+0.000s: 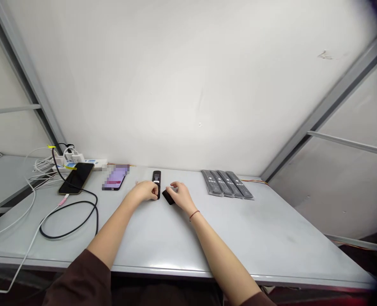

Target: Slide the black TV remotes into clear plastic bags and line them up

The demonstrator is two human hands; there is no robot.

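Observation:
A black remote control [157,175] lies upright on the table, with what looks like an uncovered battery compartment showing on its upper face. My left hand [145,190] is closed at its lower left side, fingers curled against it. Just to the right, my right hand [181,195] has thumb and fingers on a flat black piece [168,196] that looks like the remote's battery cover. Its upper edge is partly hidden by the fingers. Several remote controls in clear plastic sleeves [228,184] lie side by side at the back right.
A phone with a lit screen [116,176] lies left of my hands. Beyond it are a dark phone [76,178] with a charging cable, a white power strip [95,164] and a looped black cable [69,234]. The grey table [271,238] meets a white wall [188,93] behind.

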